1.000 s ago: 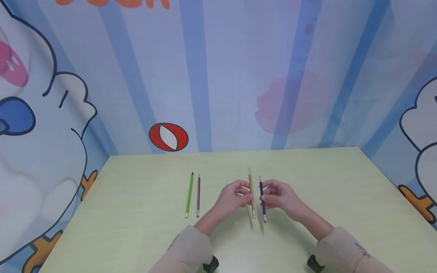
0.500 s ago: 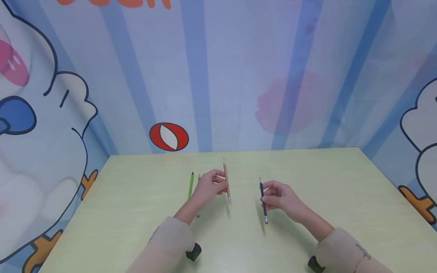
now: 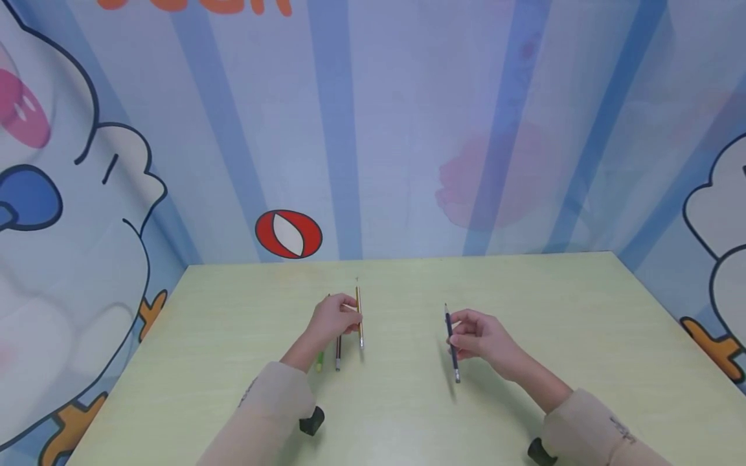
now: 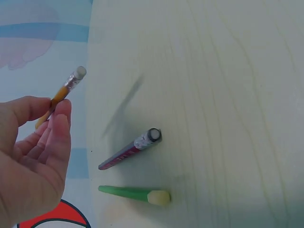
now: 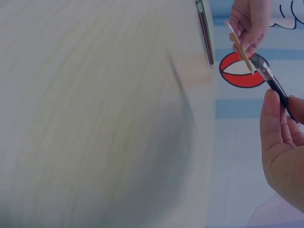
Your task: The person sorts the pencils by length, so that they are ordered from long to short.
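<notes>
My left hand (image 3: 333, 318) pinches a yellow pencil (image 3: 359, 323) between thumb and fingers, its eraser end toward me. In the left wrist view the yellow pencil (image 4: 60, 95) is above the table, with its shadow apart from it. Beneath and beside that hand lie a dark red pencil (image 4: 126, 154) and a green pencil (image 4: 128, 193), side by side; in the head view the hand partly covers both. Farther right, my right hand (image 3: 479, 334) pinches a dark blue pencil (image 3: 452, 346), eraser end toward me. The right wrist view shows this dark pencil (image 5: 275, 85) raised off the table.
The pale yellow-green table (image 3: 524, 298) ends at a printed backdrop (image 3: 396, 129) with blue stripes and cartoon figures. Similar printed panels stand at the left and right sides. Black wrist devices (image 3: 311, 421) sit at both sleeves.
My left hand has moved left with the yellow pencil, away from the dark blue one and over toward the two lying pencils. The right hand stays nearly still, holding its pencil.
</notes>
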The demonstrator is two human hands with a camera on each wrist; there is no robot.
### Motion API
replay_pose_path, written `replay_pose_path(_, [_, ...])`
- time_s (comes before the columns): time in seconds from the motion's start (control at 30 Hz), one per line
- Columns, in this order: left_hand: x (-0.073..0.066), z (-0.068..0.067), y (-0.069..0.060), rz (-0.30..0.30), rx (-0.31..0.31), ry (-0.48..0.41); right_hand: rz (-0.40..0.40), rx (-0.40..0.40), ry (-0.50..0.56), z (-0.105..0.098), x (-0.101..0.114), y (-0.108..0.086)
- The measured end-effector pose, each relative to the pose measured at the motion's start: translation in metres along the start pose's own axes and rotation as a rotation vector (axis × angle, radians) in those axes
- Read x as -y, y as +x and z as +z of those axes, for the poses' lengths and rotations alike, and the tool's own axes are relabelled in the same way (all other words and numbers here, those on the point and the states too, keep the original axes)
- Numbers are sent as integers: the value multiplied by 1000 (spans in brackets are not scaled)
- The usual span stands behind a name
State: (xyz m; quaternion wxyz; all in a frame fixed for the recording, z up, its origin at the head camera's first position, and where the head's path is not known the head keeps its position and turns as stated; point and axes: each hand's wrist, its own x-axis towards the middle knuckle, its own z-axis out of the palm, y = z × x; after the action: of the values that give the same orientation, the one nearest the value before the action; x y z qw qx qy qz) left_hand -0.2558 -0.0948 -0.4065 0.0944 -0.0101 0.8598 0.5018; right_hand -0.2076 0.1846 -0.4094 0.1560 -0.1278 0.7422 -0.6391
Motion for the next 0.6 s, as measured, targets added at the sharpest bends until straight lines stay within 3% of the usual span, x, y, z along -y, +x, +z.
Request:
replay_pose_path(0.37, [21,6,8,-28,-9,152,15,-13,-7,-1,-2,-1])
replay_pose_path(0.6, [25,12,10,-62,-38,236,14,-9,-4,-1,-4,-2])
